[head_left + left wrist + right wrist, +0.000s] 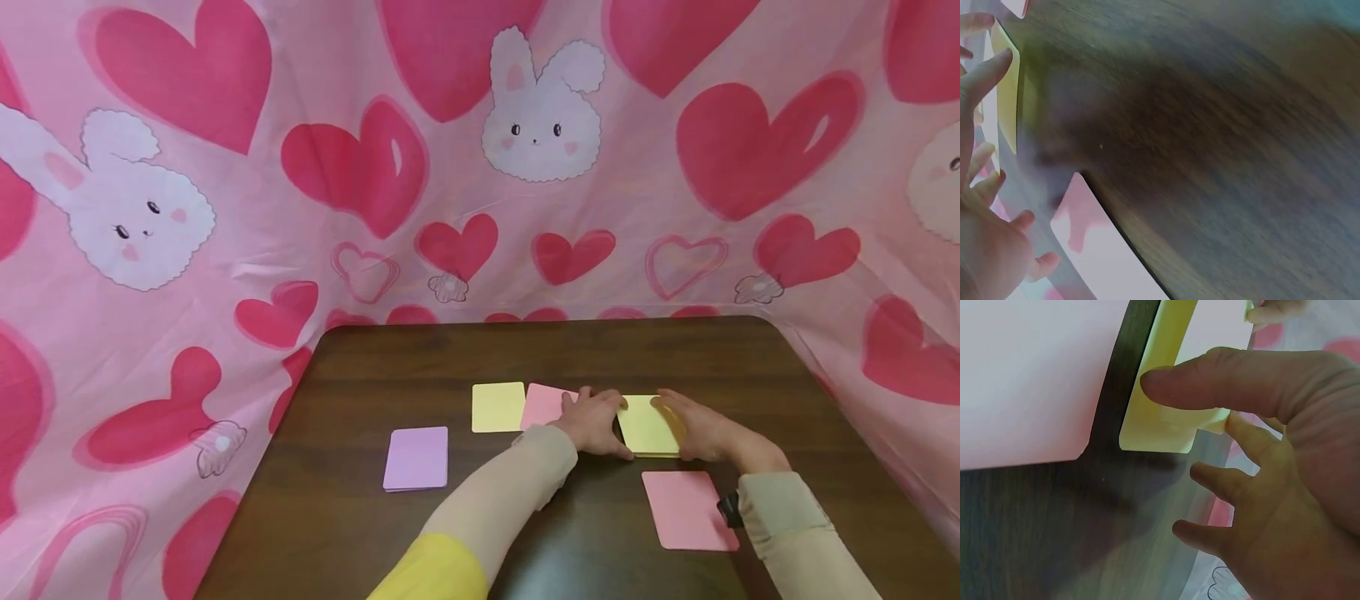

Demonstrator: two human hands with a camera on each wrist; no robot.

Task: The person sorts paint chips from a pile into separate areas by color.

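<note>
Both hands are at a small stack of yellow cards (pixel 648 427) on the table, one on each side. My left hand (pixel 596 421) holds its left edge, thumb by the near corner and forefinger by the far corner. From the right, my right hand (pixel 701 427) grips the stack between thumb and forefinger, its other fingers spread apart. In the right wrist view the thumb crosses the yellow cards (pixel 1160 428). A pink card (pixel 545 404) lies partly hidden behind the left hand. Another pink card (pixel 690 510) rests in front of the stack, beneath the right wrist.
A stack of purple cards (pixel 416 458) lies at the left of the brown wooden table (pixel 337 533). One yellow card (pixel 497 407) sits beside the far pink card. A pink cloth (pixel 450 183) printed with hearts and rabbits hangs behind and along the sides.
</note>
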